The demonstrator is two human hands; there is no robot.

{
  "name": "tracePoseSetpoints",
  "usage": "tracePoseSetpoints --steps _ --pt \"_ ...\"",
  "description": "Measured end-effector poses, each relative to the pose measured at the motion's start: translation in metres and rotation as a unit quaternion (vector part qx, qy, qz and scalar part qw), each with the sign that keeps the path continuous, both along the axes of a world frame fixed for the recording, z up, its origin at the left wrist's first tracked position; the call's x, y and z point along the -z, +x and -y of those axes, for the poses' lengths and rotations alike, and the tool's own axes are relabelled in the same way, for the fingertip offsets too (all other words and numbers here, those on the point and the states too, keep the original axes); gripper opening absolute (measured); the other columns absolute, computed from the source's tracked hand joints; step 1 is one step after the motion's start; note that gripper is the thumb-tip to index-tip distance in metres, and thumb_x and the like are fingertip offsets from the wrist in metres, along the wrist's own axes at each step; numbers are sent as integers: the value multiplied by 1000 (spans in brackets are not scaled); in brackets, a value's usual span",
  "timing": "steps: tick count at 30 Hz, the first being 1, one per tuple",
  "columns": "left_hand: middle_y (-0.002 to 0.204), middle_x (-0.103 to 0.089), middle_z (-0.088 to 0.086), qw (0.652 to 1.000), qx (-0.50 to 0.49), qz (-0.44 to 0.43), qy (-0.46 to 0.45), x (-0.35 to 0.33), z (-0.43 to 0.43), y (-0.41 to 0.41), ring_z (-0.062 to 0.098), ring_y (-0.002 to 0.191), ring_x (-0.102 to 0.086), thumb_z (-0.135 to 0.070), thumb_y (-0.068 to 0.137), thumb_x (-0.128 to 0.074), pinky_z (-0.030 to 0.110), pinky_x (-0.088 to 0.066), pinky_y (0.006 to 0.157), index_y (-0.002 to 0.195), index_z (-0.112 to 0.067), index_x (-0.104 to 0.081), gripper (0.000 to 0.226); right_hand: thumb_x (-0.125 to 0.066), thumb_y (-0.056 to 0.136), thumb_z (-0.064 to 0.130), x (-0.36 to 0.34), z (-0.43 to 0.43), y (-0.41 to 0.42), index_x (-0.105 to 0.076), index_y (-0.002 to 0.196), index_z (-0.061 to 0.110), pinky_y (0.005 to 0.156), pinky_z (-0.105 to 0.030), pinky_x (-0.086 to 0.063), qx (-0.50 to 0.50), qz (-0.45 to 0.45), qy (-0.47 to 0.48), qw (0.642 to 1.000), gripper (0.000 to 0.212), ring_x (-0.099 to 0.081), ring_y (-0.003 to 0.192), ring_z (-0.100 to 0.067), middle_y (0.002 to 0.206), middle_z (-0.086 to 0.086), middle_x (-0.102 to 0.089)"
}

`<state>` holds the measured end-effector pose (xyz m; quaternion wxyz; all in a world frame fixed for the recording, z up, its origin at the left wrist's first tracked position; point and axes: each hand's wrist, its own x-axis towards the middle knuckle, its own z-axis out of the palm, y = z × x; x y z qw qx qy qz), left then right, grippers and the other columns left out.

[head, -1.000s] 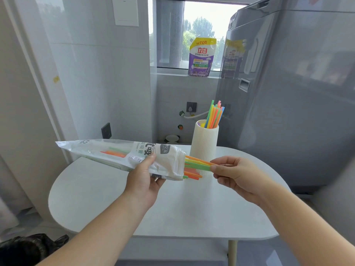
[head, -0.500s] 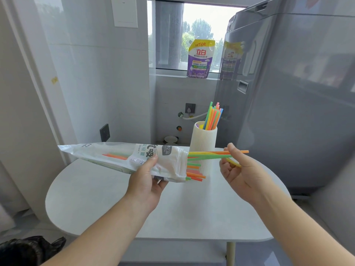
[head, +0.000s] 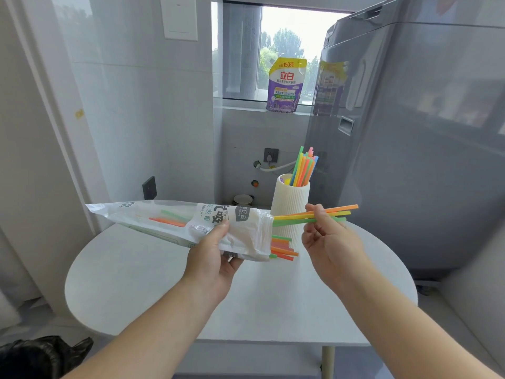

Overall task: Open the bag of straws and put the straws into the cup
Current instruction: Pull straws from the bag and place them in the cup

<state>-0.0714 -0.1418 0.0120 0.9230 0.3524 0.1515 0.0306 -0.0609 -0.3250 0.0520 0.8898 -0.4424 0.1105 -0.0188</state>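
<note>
Now: right hand (head: 328, 242) pinches a small bunch (head: 341, 208) of straws (orange, yellow, green) between thumb and fingers
Change: a second ago this hand sat right at the bag mouth on the straw tips; since then it's gone right and the bunch has slid well out, with the far ends now past my fingers
Bunch: roughly level, crossing in front of the cup (head: 289, 203); near ends look still inside the mouth, so not free yet
Left hand: left hand (head: 210, 258) grips the bag (head: 169, 222) round its middle, held above the table (head: 136, 283), mouth facing right; same hold as before
Bag: open; loose straws (head: 284, 248) poke out lower in the mouth, a few more show through the clear end
Cup: upright on the table, with cup straws (head: 304, 168) already standing in it
Meaning: the pull works and the bag didn't drag along; task is partway, with one batch in, this one mid-draw and more left
Next: my guess is pull right till the ends clear, tip upright, drop into the cup
Risk: loose straws could slip out onto the table
</note>
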Motion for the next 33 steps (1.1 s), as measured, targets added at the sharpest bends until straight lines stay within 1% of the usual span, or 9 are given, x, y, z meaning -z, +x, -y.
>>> tracePoseSetpoints --steps 3,6,8,10,13,17,24,28,33 --pt "93 -79 2 1000 2 1 -3 0 -1 0 15 78 -76 -15 93 -69 30 -61 58 119 -17 -68 27 -61 98 28 -1 -5 2 -74 99 8 74 -24 -47 33 0 -79 996 24 -51 77 -12 85 -3 -54" --pt "90 -79 1 1000 3 1 -9 -1 -1 -1 15 77 -76 -14 93 -69 31 -62 60 117 -18 -68 25 -53 103 30 -3 -5 3 -71 95 13 76 -27 -52 45 11 -132 990 26 -62 84 -14 90 -4 -65" --pt "88 -79 1 1000 5 -3 -14 -1 -1 -1 15 77 -76 -14 94 -68 30 -62 58 115 -18 -67 22 -52 104 27 -8 -1 4 -68 93 9 77 -30 -57 52 28 -136 989 26 -70 80 -15 85 -5 -71" --pt "86 -79 1 1000 2 -9 -23 -1 -3 0 15 75 -77 -13 94 -67 29 -61 56 112 -17 -67 18 -52 104 22 -16 6 7 -66 91 4 74 -30 -61 50 55 -137 988 27 -74 70 -14 72 -4 -74" --pt "85 -79 0 999 -8 -14 -39 -3 -7 2 15 73 -76 -12 94 -67 30 -63 59 109 -17 -67 16 -55 102 21 -34 24 13 -67 87 1 69 -27 -62 59 90 -178 978 27 -74 65 -13 65 -2 -73" --pt "83 -79 0 999 -17 -16 -40 -2 -12 6 16 78 -75 -14 95 -67 33 -63 72 108 -18 -67 14 -56 102 21 -60 51 19 -67 87 2 63 -22 -60 76 109 -224 965 26 -73 65 -9 80 -5 -70" --pt "104 -77 4 997 -41 -22 -54 3 -19 14 17 86 -76 -13 94 -67 32 -64 64 126 -17 -64 32 -56 102 22 -82 80 20 -64 87 6 65 -22 -60 113 130 -265 949 24 -72 79 -12 93 -4 -69" --pt "101 -76 3 997 -48 -26 -57 3 -20 18 17 87 -74 -12 95 -65 31 -64 63 122 -16 -64 27 -57 102 23 -93 91 17 -64 87 9 68 -23 -60 145 142 -282 938 22 -73 80 -12 92 -2 -70" --pt "106 -77 3 997 -42 -25 -53 6 -17 20 17 91 -74 -12 95 -65 32 -64 67 123 -17 -65 28 -60 100 26 -112 98 17 -67 85 13 73 -25 -61 206 185 -310 909 21 -75 83 -12 90 3 -71"
